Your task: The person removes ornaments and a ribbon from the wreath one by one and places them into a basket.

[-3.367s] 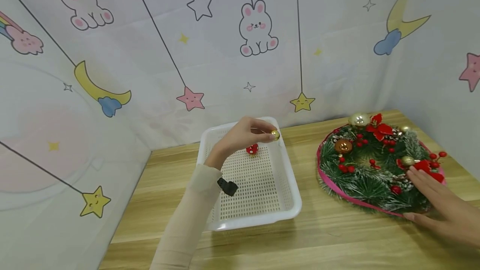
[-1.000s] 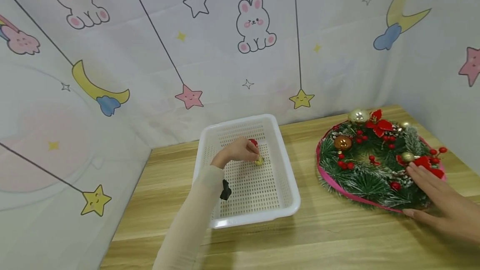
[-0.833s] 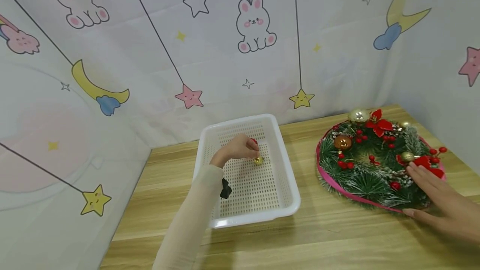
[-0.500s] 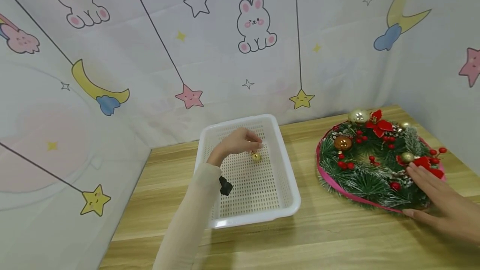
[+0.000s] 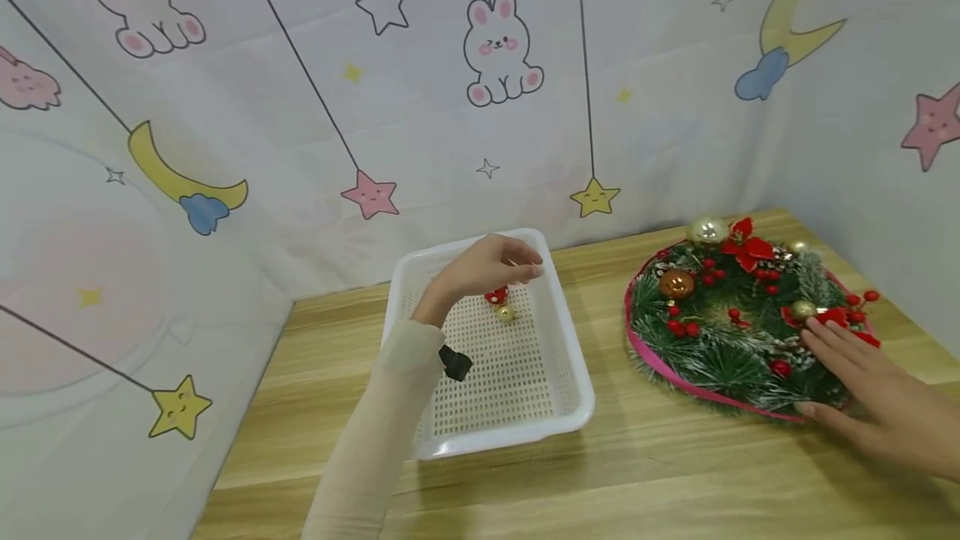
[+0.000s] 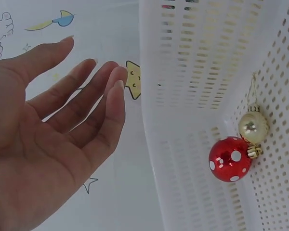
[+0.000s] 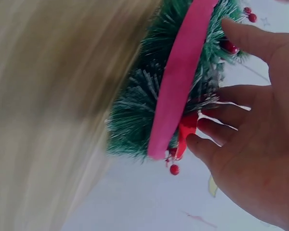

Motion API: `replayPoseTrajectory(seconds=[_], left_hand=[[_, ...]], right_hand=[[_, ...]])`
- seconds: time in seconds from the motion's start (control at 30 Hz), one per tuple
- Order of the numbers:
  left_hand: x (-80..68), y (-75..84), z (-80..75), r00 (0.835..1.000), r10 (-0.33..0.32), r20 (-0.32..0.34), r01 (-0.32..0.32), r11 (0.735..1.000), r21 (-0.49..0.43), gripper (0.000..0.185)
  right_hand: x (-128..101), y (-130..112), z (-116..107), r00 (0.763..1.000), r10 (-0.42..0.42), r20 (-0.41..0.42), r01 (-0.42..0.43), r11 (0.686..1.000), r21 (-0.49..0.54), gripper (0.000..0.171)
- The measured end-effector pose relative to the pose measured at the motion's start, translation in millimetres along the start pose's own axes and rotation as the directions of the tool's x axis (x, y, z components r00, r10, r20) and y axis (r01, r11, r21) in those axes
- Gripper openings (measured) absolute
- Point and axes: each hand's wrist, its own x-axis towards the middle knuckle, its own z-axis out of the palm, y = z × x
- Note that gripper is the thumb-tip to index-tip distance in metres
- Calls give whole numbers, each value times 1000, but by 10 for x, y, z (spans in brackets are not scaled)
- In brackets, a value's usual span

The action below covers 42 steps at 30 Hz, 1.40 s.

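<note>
Hovering above the far end of the white basket (image 5: pixel 577 394), the left hand (image 5: pixel 487 267) holds nothing; its fingers (image 6: pixel 94 91) are spread apart and nearly straight, palm bare in the left wrist view. Just below its fingertips, two ornaments lie touching on the perforated floor: one small gold bauble (image 5: pixel 505 313) and one red ball with white dots (image 5: pixel 496 297). In the left wrist view the gold bauble (image 6: pixel 253 127) sits against the red ball (image 6: pixel 229 159), near the basket wall (image 6: pixel 192 72), well clear of the palm.

The right hand (image 5: pixel 862 386) lies flat with straight fingers on the near right edge of one Christmas wreath (image 5: pixel 720 348), fingertips pressed into the green needles beside a red bow (image 5: pixel 843 317). The right wrist view shows those fingers (image 7: pixel 231 96) spread over the wreath's pink ribbon band (image 7: pixel 180 82), gripping nothing. On the wreath I count three gold balls (image 5: pixel 706 231), one copper ball (image 5: pixel 676 283) and several clusters of red berries (image 5: pixel 678 329). Basket and wreath rest well apart on the wooden table (image 5: pixel 637 473).
</note>
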Motion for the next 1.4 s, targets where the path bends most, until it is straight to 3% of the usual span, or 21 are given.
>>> replayPoseTrajectory(seconds=[0.17, 0.4, 0.57, 0.8, 1.07, 1.4], left_hand=[[47, 135, 8, 999, 35, 10, -35, 999, 8, 33], [150, 287, 62, 998, 44, 38, -42, 999, -33, 32], [269, 389, 129, 996, 74, 55, -70, 996, -60, 33], [426, 528, 205, 995, 73, 73, -68, 995, -76, 35], [555, 664, 288, 996, 47, 81, -33, 985, -171, 39], [734, 747, 454, 994, 77, 72, -58, 970, -238, 33]], right_hand=[[115, -127, -56, 1000, 14, -6, -14, 1000, -18, 105], [263, -279, -64, 991, 53, 120, -49, 998, -35, 115], [309, -309, -59, 969, 111, 222, -116, 993, 11, 115], [254, -276, 32, 986, 48, 159, -50, 999, 11, 113], [252, -257, 64, 989, 27, 142, -27, 1000, 0, 114], [239, -249, 66, 990, 22, 139, -22, 1000, 5, 115]])
